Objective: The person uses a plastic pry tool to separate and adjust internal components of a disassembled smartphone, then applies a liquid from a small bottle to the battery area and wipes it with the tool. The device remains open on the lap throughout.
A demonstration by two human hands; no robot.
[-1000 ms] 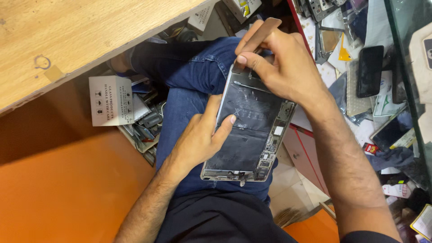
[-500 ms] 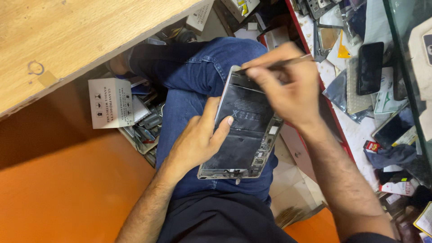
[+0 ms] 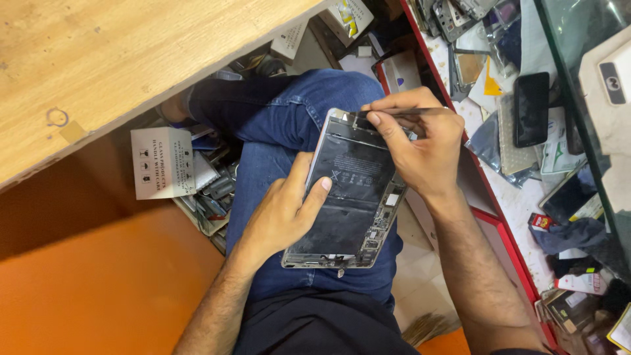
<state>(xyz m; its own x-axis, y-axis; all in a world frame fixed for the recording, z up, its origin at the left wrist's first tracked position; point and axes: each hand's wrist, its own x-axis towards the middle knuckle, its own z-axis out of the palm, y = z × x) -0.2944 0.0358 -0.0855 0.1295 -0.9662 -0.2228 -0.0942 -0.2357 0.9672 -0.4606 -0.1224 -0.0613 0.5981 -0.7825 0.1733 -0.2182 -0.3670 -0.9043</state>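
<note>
Since half a second ago the right hand (image 3: 420, 141) has kept to the far end of the opened tablet (image 3: 351, 190), its thin dark tool (image 3: 411, 112) now lying nearly level across the knuckles instead of slanting up, while the tablet has tipped a little on the lap and the left hand has stayed where it was; the tablet lies back-open on the person's thigh, on the blue jeans (image 3: 276, 151), its long side running from the knee toward the waist, with the black battery cells filling most of the shell and a strip of circuit board along its right edge; the left hand (image 3: 279, 217) cups the tablet's left edge, fingers under or against the frame and the thumb laid flat on the battery near the middle, pressing rather than pinching; the right hand's thumb and forefinger are pressed together on the tool, whose tip meets the tablet's far edge, close to its left corner; left of the knee a white cardboard box (image 3: 161, 164) stands among loose parts on the floor; a pale wooden benchtop (image 3: 98, 59) fills the upper left; to the right, beyond a red edge, a counter (image 3: 519, 190) carries a dark phone (image 3: 531, 108) and scattered parts.
</note>
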